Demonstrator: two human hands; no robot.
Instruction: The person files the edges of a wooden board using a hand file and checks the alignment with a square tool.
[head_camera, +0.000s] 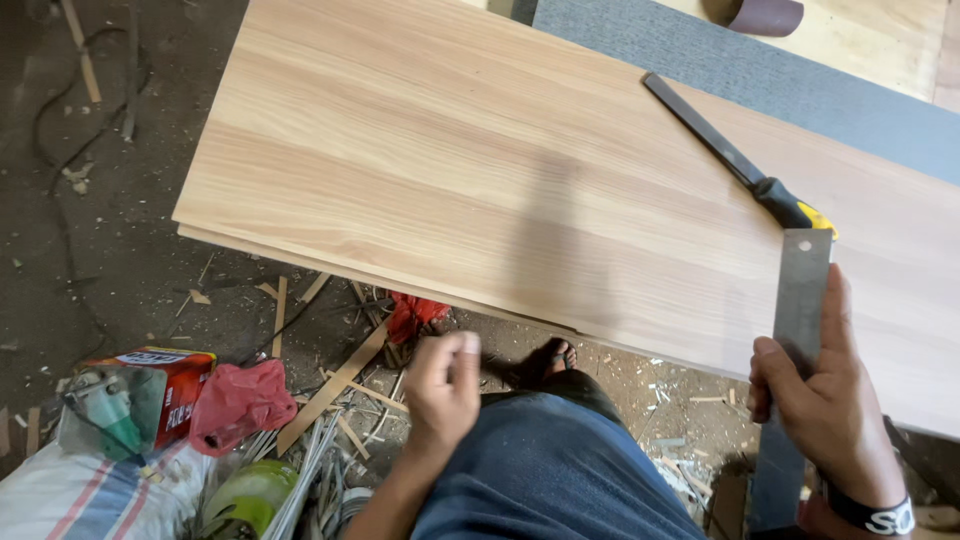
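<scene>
Head view: red box (170, 385) beside sack (90, 495), contents unclear.

Dirt floor (120, 250) littered with wood offcuts (335, 385). Red cardboard box (175, 385) beside crumpled red bag (240, 400). Striped white sack (80, 495) at lower left. Grey panel (800, 90) at upper right.

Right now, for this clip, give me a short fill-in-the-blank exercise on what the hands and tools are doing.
1. The right hand grips a flat metal ruler laid across the edge of the ____ panel.
2. The file lying on the panel has a black and ____ handle.
3. The left hand hangs below the panel's edge, holding ____.
4. On the floor, a red box lies ____ of the left hand.

Missing words: wooden; yellow; nothing; left
</scene>
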